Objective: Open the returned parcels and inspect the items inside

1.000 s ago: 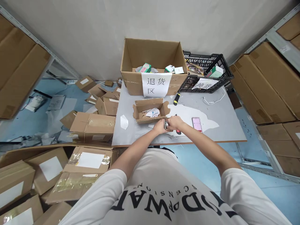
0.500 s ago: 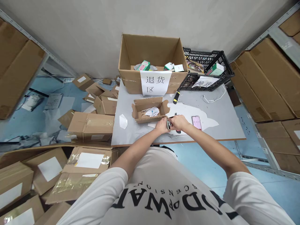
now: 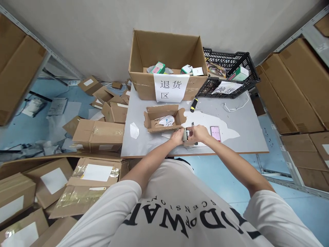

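My left hand (image 3: 178, 136) is closed on a small pale-edged box (image 3: 184, 134) just in front of the open carton. Close against that box, my right hand (image 3: 198, 133) grips a small dark, shiny silver-rimmed object (image 3: 189, 133); its kind is too small to make out. Both hands are low over the front of the grey table (image 3: 246, 133). The small open cardboard carton (image 3: 160, 130) beyond my left hand contains crumpled white wrapping (image 3: 168, 120). Beside my right wrist lies a phone (image 3: 215, 133) with a pink screen.
A large cardboard box (image 3: 144, 85) and a black plastic crate (image 3: 231, 92), both labelled, hold small green-and-white boxes. A black-and-yellow cutter (image 3: 194, 105) lies before them. White backing paper (image 3: 226, 129) covers part of the table. Cartons (image 3: 100, 137) crowd the left; a shelf of boxes (image 3: 285, 85) stands right.
My right hand has shifted slightly right, and more of the dark shiny object and the small box shows between my hands. The view has tilted a little.
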{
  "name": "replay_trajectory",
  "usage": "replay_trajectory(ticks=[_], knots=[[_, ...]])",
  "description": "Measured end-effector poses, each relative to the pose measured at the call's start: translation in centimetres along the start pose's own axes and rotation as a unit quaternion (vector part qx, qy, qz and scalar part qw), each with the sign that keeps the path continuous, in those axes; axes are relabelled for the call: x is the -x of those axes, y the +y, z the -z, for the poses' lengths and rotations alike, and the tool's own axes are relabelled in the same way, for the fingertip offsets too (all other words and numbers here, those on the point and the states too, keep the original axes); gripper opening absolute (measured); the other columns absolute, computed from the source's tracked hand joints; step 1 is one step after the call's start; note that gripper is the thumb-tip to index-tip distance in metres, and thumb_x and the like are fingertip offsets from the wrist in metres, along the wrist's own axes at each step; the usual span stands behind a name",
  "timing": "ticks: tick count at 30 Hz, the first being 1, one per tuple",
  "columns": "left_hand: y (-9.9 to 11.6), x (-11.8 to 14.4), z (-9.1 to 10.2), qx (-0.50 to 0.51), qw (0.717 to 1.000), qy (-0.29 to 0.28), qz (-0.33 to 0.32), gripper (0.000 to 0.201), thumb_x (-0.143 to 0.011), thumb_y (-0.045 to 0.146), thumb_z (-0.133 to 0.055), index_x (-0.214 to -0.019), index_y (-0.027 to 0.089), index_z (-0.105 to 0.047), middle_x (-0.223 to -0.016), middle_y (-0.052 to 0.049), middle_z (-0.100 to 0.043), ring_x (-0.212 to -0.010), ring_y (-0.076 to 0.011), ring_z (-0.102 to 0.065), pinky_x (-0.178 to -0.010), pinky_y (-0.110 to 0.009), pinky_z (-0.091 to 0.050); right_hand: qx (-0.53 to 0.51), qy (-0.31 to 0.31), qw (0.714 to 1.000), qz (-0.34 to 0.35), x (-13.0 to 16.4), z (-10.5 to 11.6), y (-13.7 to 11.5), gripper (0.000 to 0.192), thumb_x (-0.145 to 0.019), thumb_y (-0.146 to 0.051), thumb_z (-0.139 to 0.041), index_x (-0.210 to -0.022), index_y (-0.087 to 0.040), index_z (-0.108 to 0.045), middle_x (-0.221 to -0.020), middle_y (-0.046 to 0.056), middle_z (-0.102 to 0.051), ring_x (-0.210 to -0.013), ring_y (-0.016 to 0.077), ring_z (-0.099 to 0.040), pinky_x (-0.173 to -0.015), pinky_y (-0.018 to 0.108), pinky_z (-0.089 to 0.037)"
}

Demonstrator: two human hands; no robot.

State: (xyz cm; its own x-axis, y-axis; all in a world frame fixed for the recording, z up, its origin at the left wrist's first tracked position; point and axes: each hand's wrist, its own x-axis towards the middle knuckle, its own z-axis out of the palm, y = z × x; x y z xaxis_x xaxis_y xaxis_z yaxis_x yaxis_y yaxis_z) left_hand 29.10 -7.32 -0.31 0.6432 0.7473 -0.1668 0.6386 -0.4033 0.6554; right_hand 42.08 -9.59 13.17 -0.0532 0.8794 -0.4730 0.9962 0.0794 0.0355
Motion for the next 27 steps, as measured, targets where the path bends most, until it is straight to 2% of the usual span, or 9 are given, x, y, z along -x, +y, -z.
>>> replay_trajectory(ticks=[6, 12, 18, 22, 27], knots=[[-0.2, -0.3, -0.6, 0.016, 1.0, 0.002, 0.001, 0.064, -0.057, 0.02, -0.076, -0.112, 0.011, -0.044, -0.11, -0.019, -0.056, -0.103, -0.0354, -0.057, -0.088, -0.041, -0.046, 0.019, 0.034, 0.999, -0.031, 0.9, -0.1, -0.8, 0.029, -0.072, -0.035, -0.057, -0.098, -0.025, -0.066, -0.087, 0.009, -0.07, -0.08, 0.026, -0.065, -0.065, 0.029, -0.042], [-0.2, -0.8, -1.1, 0.017, 1.0, -0.01, -0.007, 0.066, -0.057, 0.02, -0.075, -0.114, 0.011, -0.043, -0.111, -0.017, -0.057, -0.104, -0.0316, -0.055, -0.09, -0.039, -0.045, 0.011, 0.017, 0.999, -0.03, 1.4, 0.0, -0.6, 0.029, -0.072, -0.037, -0.057, -0.097, -0.026, -0.066, -0.087, 0.008, -0.07, -0.079, 0.0263, -0.066, -0.063, 0.03, -0.042], [-1.1, -0.9, -1.4, 0.022, 1.0, -0.018, -0.006, 0.071, -0.054, 0.014, -0.074, -0.117, 0.01, -0.044, -0.115, -0.018, -0.055, -0.108, -0.0328, -0.054, -0.094, -0.039, -0.043, 0.019, 0.028, 0.999, -0.032, 1.4, 0.0, -0.7, 0.03, -0.072, -0.037, -0.055, -0.097, -0.025, -0.066, -0.085, 0.009, -0.07, -0.079, 0.0276, -0.066, -0.061, 0.03, -0.041], [-2.3, -0.2, -1.2, 0.035, 0.999, -0.015, 0.003, 0.077, -0.051, 0.015, -0.076, -0.121, 0.011, -0.042, -0.119, -0.018, -0.053, -0.111, -0.0345, -0.052, -0.093, -0.041, -0.044, -0.001, 0.05, 0.999, -0.002, 1.5, 1.0, -0.4, 0.032, -0.071, -0.039, -0.055, -0.099, -0.027, -0.065, -0.082, 0.006, -0.071, -0.076, 0.0257, -0.065, -0.059, 0.028, -0.038], [-3.0, 0.2, -1.1, 0.068, 0.997, -0.001, 0.026, 0.084, -0.052, 0.018, -0.078, -0.126, 0.01, -0.039, -0.121, -0.019, -0.051, -0.112, -0.0364, -0.052, -0.093, -0.043, -0.044, -0.005, 0.052, 0.999, 0.015, 1.9, 3.4, -0.1, 0.029, -0.068, -0.037, -0.058, -0.094, -0.027, -0.066, -0.078, 0.003, -0.071, -0.072, 0.0226, -0.064, -0.057, 0.026, -0.034]])
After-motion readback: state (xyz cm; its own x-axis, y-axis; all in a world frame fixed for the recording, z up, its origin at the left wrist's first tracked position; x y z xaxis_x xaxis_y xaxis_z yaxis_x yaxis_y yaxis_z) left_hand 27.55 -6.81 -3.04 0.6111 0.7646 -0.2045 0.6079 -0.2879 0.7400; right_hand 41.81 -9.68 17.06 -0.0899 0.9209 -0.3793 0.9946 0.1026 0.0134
